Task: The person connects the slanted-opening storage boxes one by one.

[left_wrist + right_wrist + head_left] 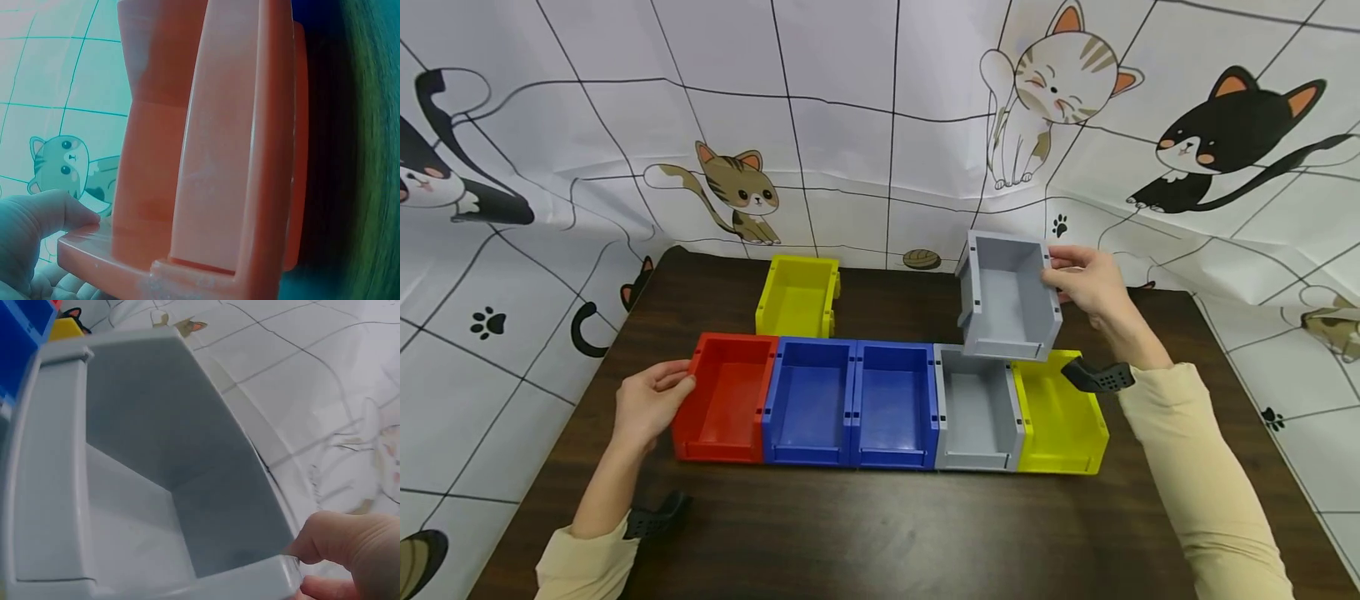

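Observation:
In the head view my right hand (1093,287) pinches the right wall of a grey bin (1007,287), thumb inside and fingers outside. That bin is tilted, above and behind the right part of a row of bins. The right wrist view shows the thumb over the rim of the grey bin (137,462), which looks empty. My left hand (651,400) grips the left wall of the red bin (730,396) at the row's left end. In the left wrist view the thumb lies over the red bin's edge (94,256); the other fingers are partly hidden.
Right of the red bin stand two blue bins (812,400), another grey bin (977,408) and a yellow bin (1060,417), side by side. A second yellow bin (797,296) sits behind the row. A cat-print sheet (850,150) hangs behind the dark wooden table (880,525).

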{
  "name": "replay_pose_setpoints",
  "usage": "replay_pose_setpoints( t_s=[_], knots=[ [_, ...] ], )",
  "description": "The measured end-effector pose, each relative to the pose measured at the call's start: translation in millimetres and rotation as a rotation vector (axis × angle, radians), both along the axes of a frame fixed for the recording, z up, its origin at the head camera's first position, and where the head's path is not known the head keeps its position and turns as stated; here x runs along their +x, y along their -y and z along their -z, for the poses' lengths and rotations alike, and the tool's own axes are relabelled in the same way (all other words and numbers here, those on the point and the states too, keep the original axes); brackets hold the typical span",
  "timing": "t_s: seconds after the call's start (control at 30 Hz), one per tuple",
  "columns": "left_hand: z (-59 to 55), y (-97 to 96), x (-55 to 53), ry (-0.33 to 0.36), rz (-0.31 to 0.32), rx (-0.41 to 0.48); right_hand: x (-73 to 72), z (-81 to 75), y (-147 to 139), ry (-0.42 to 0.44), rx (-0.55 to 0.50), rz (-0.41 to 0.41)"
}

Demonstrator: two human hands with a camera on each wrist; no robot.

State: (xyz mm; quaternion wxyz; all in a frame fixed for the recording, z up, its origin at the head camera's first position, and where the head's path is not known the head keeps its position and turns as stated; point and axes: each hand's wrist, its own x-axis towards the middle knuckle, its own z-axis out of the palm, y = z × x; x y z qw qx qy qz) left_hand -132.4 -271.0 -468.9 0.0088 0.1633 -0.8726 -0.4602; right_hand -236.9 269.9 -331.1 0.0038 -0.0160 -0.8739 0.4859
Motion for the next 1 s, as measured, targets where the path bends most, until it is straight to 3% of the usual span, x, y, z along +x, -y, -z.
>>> replay_pose_setpoints(
  t_s=[0.07, 0.2, 0.27, 0.37, 0.6, 0.67, 0.83, 0.9, 1.0],
  knots=[
    [4.0, 3.8, -0.9, -0.009, 0.001, -0.006, 8.5, -2.9, -13, -0.008, 0.041, -0.009],
    [33.7, 23.7, -8.9, -0.04, 0.009, -0.055, 25.3, -6.2, -41, -0.023, 0.088, -0.018],
    [47.7, 32.8, -13.2, -0.054, 0.016, -0.071, 34.0, -6.8, -55, -0.023, 0.076, -0.018],
    [56.4, 39.1, -16.2, -0.066, 0.019, -0.075, 46.8, -6.5, -77, -0.018, 0.03, -0.009],
    [51.3, 42.9, -13.8, -0.036, 0.003, -0.114, 72.3, -0.1, -115, -0.028, -0.063, -0.018],
    [41.0, 42.6, -11.5, -0.039, 0.028, -0.055, 78.3, 2.1, -124, -0.035, -0.058, -0.013],
    [43.0, 48.5, -12.0, -0.036, 0.034, -0.06, 92.7, 7.9, -143, -0.035, -0.04, -0.007],
    [54.0, 53.3, -14.3, -0.047, 0.018, -0.12, 98.1, 10.9, -150, -0.024, -0.042, -0.005],
    [52.2, 53.5, -13.6, -0.065, 0.035, -0.087, 104.4, 16.0, -158, -0.009, -0.007, 0.004]
  ],
)
